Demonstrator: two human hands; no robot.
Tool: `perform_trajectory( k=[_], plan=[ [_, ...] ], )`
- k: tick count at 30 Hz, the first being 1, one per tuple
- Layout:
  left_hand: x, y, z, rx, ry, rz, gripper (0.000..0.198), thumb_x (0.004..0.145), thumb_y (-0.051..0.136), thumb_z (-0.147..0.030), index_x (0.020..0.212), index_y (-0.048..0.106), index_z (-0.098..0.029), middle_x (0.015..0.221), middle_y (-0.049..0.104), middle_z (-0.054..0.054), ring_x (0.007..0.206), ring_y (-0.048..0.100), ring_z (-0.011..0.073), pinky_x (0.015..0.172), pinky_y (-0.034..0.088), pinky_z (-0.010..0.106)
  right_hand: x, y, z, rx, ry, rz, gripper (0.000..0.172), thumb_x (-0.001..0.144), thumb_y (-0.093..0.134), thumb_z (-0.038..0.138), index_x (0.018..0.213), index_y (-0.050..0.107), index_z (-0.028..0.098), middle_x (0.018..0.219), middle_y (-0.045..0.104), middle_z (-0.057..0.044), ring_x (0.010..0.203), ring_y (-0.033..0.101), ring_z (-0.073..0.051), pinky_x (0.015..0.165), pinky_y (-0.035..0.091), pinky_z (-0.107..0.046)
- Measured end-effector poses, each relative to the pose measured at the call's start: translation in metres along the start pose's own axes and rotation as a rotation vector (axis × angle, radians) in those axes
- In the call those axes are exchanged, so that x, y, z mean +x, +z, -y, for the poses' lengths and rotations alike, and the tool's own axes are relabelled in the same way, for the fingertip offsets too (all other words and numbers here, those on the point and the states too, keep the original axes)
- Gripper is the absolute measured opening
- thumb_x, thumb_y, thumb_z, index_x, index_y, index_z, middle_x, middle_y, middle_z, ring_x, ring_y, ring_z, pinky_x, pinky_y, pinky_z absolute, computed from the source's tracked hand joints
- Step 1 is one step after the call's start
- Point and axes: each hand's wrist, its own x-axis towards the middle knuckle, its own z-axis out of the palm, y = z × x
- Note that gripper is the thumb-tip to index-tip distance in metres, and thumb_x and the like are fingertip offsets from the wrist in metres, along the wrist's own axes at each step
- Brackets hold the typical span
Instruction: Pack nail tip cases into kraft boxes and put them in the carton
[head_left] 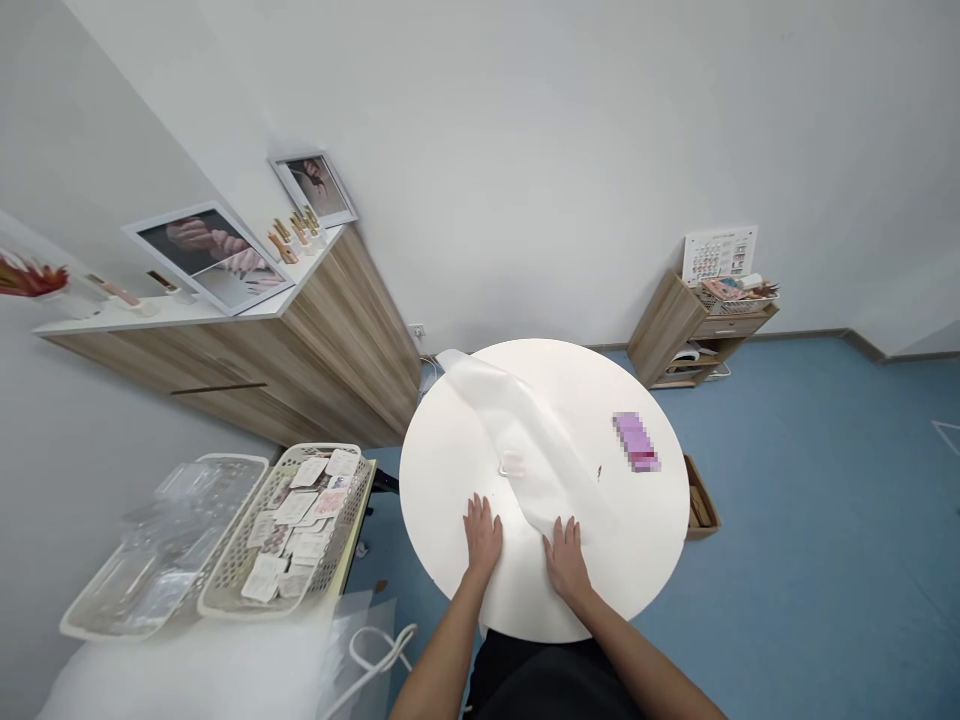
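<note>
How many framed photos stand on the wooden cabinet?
2: a large framed photo midway along the wooden cabinet top, a smaller framed photo at its far end.

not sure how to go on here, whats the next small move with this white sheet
I'd probably smooth the sheet away from you with your right hand. It looks creased and gathered into a narrow band across the round white table, and that hand already rests flat at its near end, beside your left hand.
</note>
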Motion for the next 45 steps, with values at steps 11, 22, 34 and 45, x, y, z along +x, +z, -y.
perform_trajectory(
  k=[11, 22, 34, 45],
  plan=[
    [0.047, -0.039, -0.036, 0.215, 0.374, 0.142, 0.087, 0.073, 0.042, -0.005, 0.154, 0.01, -0.015, 0.16, 0.013, 0.013, 0.148, 0.007, 0.0277, 0.118, 0.017, 0.051, 0.005, -0.011, 0.043, 0.233, 0.2, 0.223, 0.094, 0.09, 0.025, 0.069, 0.151, 0.014, -0.002, 0.159, 0.008, -0.026, 0.147, 0.006, -0.038, 0.116, 0.014, -0.054],
    [0.094, -0.046, -0.058, 0.399, 0.491, 0.255, 0.084, 0.073, 0.047, -0.011, 0.152, 0.019, -0.015, 0.158, 0.024, 0.016, 0.146, 0.021, 0.032, 0.116, 0.011, 0.059, 0.003, -0.052, 0.035, -0.108, -0.073, 0.113, 0.048, 0.093, 0.037, 0.044, 0.126, 0.059, 0.018, 0.13, 0.057, -0.017, 0.121, 0.048, -0.035, 0.098, 0.039, -0.049],
    [0.106, -0.06, -0.058, 0.341, 0.393, 0.214, 0.07, 0.072, 0.063, -0.023, 0.137, 0.039, -0.015, 0.13, 0.052, 0.016, 0.123, 0.05, 0.0291, 0.109, 0.031, 0.044, 0.043, -0.064, -0.02, -0.223, -0.165, 0.173, 0.076, 0.084, 0.055, 0.033, 0.153, 0.022, 0.03, 0.163, 0.004, -0.008, 0.148, 0.003, -0.034, 0.115, 0.012, -0.056],
    [0.076, -0.073, -0.035, 0.136, 0.361, 0.023, 0.063, 0.075, 0.068, -0.033, 0.131, 0.041, -0.022, 0.128, 0.052, 0.011, 0.117, 0.053, 0.0268, 0.098, 0.044, 0.041, 0.017, -0.047, -0.029, -0.279, -0.239, 0.186, 0.089, 0.08, 0.06, 0.039, 0.154, 0.011, 0.031, 0.162, -0.008, -0.008, 0.147, -0.008, -0.035, 0.115, 0.006, -0.057]
  ],
)
